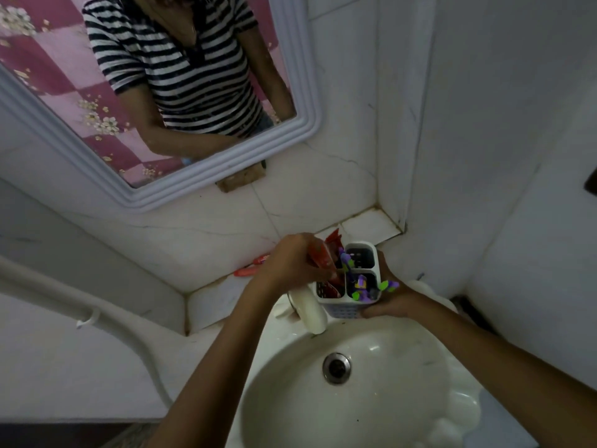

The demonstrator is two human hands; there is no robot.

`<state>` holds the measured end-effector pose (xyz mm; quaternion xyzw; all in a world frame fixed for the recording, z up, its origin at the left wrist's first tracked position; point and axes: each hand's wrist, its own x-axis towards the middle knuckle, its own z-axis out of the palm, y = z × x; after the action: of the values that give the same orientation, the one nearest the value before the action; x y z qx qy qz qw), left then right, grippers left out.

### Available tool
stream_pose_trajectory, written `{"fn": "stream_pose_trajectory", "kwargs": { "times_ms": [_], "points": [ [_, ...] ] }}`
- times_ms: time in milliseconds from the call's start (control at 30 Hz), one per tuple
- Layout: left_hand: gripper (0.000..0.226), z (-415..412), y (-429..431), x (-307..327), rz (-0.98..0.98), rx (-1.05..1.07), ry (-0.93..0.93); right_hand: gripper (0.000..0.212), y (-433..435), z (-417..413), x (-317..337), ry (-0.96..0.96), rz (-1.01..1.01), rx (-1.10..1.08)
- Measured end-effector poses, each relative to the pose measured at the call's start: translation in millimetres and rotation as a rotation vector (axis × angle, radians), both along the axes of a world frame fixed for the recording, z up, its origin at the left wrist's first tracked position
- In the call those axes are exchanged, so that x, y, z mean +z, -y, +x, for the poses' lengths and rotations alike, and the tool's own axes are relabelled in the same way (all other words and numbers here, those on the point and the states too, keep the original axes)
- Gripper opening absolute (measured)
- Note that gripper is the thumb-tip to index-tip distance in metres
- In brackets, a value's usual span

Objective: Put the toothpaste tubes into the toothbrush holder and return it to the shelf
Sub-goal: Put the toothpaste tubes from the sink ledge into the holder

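Head view, the only one supplied. The person stands at a white washbasin [371, 399] set into a tiled corner below a framed mirror [161, 124].

Progress: partly done, by my judgement. The white toothbrush holder [350, 286] is off the shelf and held over the basin's rear rim, beside the white tap [310, 313]. A red toothpaste tube [323, 260] is going into the holder's left compartment, its lower end already inside and its upper end projecting above the rim. Purple and green toothbrushes [361, 284] occupy the near right compartment; the far right compartment looks empty. A second red tube [250, 268] lies on the tiled ledge [226, 295] to the left, well apart from the holder. Outstanding: seat the present tube, load the one on the ledge, then return the holder to the shelf. No shelf is identifiable in this view.

Grips: the left hand [290, 263] is pressed together around the upper part of the toothpaste tube, directly above the left compartment. The right hand [392, 299] cups the holder from the right and beneath, fingers wrapped on its perforated wall, keeping it roughly upright.
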<state>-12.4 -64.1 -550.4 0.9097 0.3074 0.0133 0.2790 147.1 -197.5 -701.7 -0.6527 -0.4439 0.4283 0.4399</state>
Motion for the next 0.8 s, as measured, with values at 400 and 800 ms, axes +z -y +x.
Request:
{"fn": "stream_pose_trajectory", "kwargs": {
  "times_ms": [400,800],
  "points": [
    [0.01,-37.3,-63.0,-22.6,-0.037,0.339,0.367,0.111,-0.5,2.8,-1.5,0.015,0.032,0.01],
    [0.031,-74.2,-119.2,-149.8,0.584,0.078,-0.469,0.104,0.2,1.1,-2.1,-0.006,0.049,-0.006]
  ]
}}
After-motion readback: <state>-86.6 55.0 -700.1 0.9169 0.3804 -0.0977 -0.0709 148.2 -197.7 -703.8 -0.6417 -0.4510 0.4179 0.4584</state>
